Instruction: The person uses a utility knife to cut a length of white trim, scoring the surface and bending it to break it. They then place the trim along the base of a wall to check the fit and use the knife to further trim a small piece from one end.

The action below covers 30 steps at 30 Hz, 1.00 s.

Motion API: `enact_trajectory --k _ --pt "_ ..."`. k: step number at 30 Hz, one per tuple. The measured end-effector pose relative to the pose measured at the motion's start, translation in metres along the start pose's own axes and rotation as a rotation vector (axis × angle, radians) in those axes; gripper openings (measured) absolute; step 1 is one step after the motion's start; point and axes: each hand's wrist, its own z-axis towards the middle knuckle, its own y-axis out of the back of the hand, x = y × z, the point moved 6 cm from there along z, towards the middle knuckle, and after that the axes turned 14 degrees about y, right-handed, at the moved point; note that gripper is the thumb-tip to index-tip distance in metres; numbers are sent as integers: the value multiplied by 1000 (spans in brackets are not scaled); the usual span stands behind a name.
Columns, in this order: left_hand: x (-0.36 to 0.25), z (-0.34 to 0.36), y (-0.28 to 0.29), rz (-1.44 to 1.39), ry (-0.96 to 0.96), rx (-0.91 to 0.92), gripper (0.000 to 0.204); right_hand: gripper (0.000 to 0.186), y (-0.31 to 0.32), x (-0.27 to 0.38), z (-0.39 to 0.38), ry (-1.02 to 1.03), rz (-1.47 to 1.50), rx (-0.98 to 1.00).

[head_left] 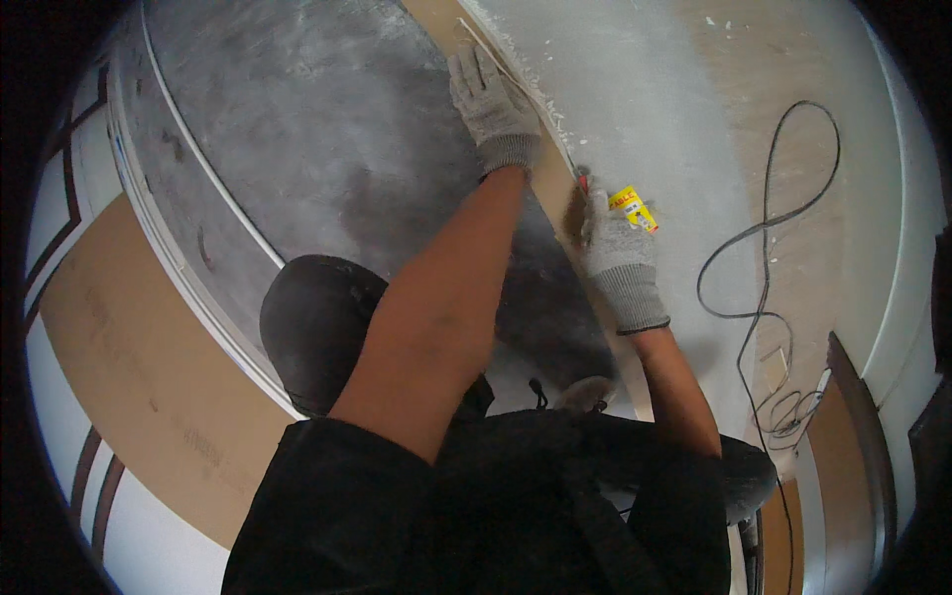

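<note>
My left hand [493, 109], in a grey knit glove, lies with fingers stretched out on a long tan strip [555, 164] of board. Along its right edge runs a thin pale sliver [486, 45], with white crumbs and shavings beside it. Lower on the same edge, my right hand [617, 233] is closed round a slim tool [583, 180] with a red part; its kind is mostly hidden by the fingers. A yellow label [633, 208] shows on the back of the right glove.
Dark grey smeared sheeting [317, 129] spreads to the left, crossed by a thin white pipe or cord [203, 154]. A black cable [764, 258] loops over the pale dusty floor on the right. Brown board [149, 367] lies at far left. My knees frame the lower part.
</note>
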Motion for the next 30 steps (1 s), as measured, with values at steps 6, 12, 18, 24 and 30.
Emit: enact_trajectory --k 6,12,18,24,30 --pt "7 2 -3 22 -5 -38 64 61 -5 -2 -17 -55 71 29" --pt "3 1 0 12 -7 -57 60 57 -19 -16 -52 -58 61 -18" --pt "-8 0 -2 -5 16 -36 56 53 -25 -53 -152 -136 141 107" --pt "10 3 21 22 -96 -176 53 48 76 -115 -175 -5 170 29" --pt "-8 -9 6 -57 -156 -152 45 55 79 -161 -162 87 593 -170"
